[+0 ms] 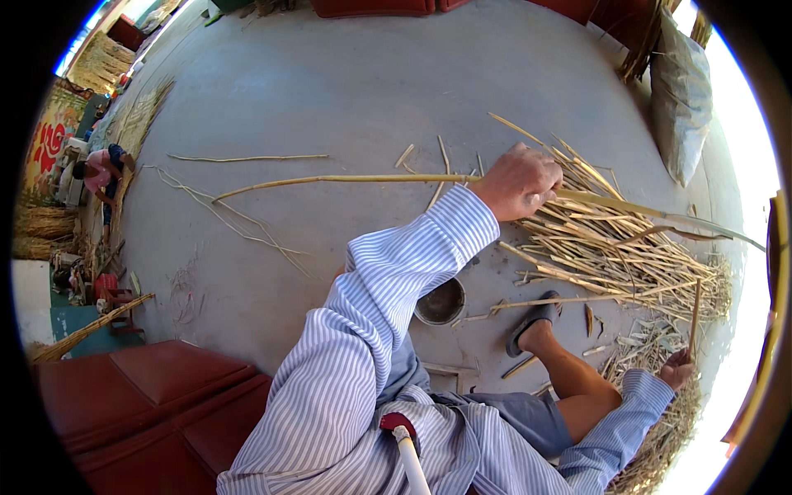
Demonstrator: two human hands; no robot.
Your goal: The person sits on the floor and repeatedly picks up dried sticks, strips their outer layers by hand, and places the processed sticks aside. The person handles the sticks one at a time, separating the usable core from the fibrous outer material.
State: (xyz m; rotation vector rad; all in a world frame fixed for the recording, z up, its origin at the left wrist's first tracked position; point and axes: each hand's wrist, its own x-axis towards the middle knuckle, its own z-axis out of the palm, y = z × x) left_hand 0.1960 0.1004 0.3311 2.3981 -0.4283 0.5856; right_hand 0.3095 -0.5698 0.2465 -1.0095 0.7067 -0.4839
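My left hand (521,181) is closed around a long yellowish reed stalk (346,178). The stalk stretches left over the floor, and its leafy end reaches out to the right. Below and beyond that hand lies a big heap of cut reed stalks (615,239). At the lower right my right hand (677,369) is closed on a thin brown stick-like piece (695,318) that points upward. Whether it is a reed or a tool's handle I cannot tell. Beneath the right forearm is a pile of dry leaf scraps (648,359).
A dark round bowl (440,301) stands near my sandalled foot (535,322). Loose stalks (247,157) lie left on the grey floor. A red couch (148,404) is at lower left, a stuffed sack (681,99) at upper right. Another person (101,175) bends over reeds far left.
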